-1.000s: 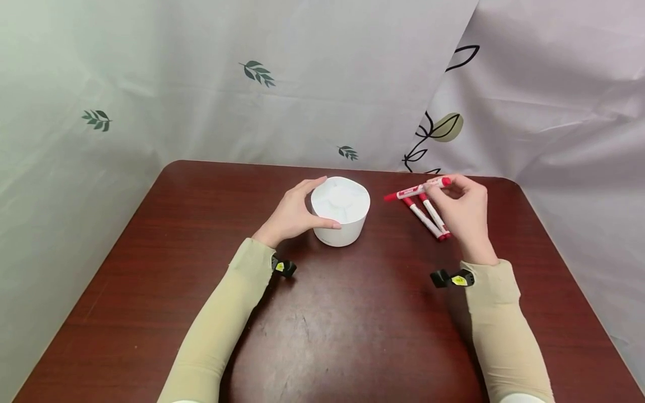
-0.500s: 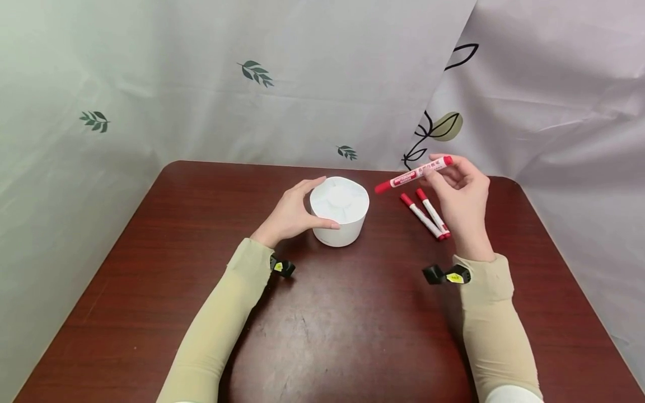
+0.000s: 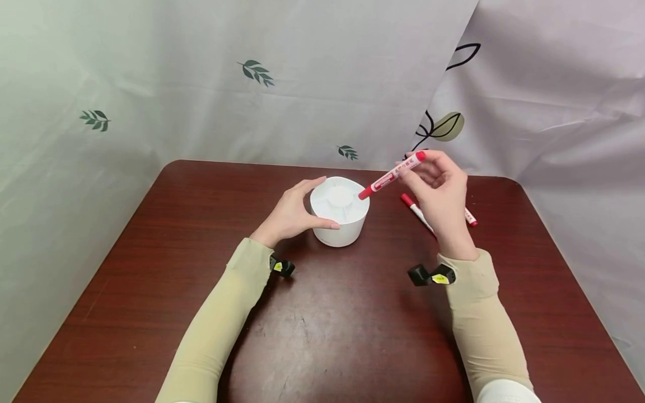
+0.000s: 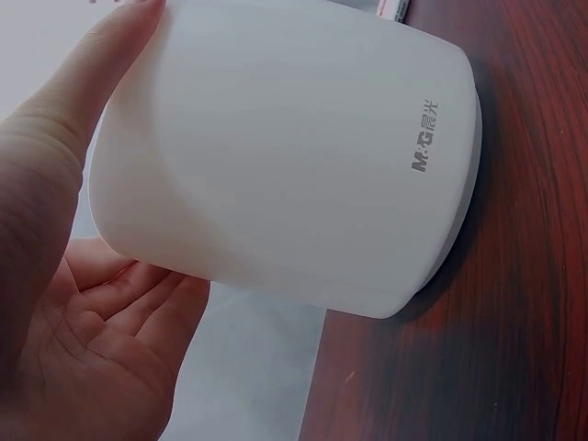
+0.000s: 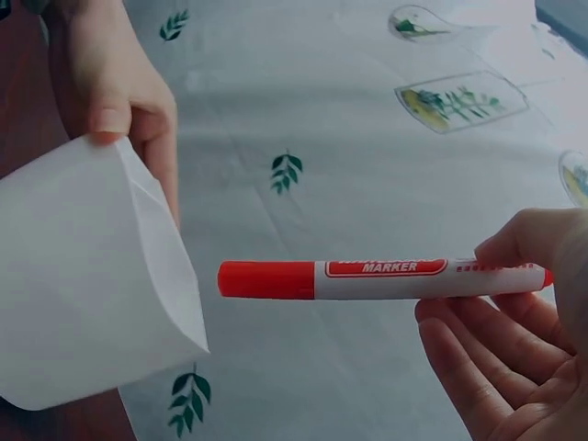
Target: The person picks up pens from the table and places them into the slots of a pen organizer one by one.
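Observation:
A white, round desk organizer [image 3: 345,232] with inner dividers stands upright on the table. My left hand [image 3: 289,215] grips it from the left, thumb on the near side and fingers around the back; its printed wall [image 4: 294,156] fills much of the left wrist view. Between thumb and fingers, my right hand [image 3: 440,193] pinches a red-and-white whiteboard marker [image 3: 392,176]. The marker slants down to the left, its red cap overlapping the organizer's right rim in the head view. In the right wrist view the cap [image 5: 266,279] points at the organizer's opening.
Two more markers lie on the brown table [image 3: 322,324] under and beside the right hand, one marker [image 3: 417,211] to its left and another marker [image 3: 471,217] partly hidden behind it. A pale leaf-patterned curtain [image 3: 302,84] hangs behind the table.
My right hand has lifted the marker off the other two, carried it left to the organizer and tilted it more steeply. The left hand and organizer have stayed in place.

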`<state>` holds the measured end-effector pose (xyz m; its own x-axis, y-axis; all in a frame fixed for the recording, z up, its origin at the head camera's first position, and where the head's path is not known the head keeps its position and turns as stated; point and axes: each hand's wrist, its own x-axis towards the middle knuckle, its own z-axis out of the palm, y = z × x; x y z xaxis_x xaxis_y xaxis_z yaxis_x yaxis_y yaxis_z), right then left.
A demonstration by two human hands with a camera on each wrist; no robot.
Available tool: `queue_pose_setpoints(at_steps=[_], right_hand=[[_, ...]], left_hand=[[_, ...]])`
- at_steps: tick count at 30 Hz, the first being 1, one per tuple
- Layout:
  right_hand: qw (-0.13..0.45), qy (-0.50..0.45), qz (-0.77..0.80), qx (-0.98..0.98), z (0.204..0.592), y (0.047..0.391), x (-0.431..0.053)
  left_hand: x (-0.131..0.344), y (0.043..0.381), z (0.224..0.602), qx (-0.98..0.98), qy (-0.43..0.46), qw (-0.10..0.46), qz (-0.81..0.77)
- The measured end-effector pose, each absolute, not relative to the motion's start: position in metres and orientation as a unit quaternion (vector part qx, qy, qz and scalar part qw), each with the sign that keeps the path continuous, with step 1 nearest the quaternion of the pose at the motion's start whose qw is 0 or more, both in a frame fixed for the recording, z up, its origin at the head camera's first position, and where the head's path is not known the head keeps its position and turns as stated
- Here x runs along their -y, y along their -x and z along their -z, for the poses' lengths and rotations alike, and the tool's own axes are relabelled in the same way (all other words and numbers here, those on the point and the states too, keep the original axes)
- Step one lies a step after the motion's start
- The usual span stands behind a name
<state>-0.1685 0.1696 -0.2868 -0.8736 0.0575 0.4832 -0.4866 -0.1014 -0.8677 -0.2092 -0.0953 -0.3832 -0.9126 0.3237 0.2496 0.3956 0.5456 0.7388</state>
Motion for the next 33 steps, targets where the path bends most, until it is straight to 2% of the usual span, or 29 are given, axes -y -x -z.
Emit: queue_pose_setpoints(at_steps=[7, 19, 26, 33], right_hand=[[0.167, -0.167, -0.666, 0.707, 0.294, 0.168, -0.158], [0.096, -0.16, -0.567, 0.803, 0.324, 0.172, -0.145], [0.098, -0.157, -0.53, 0.827, 0.355, 0.189, -0.152], [0.1, -0.167, -0.512, 0.836, 0.361, 0.19, -0.154]], left_hand=[[0.095, 0.21, 0.383, 0.879, 0.209, 0.042, 0.426], [0.095, 0.21, 0.383, 0.878, 0.206, 0.032, 0.431], [0.094, 0.21, 0.384, 0.88, 0.204, 0.033, 0.428], [0.094, 0.209, 0.383, 0.879, 0.199, 0.028, 0.431]])
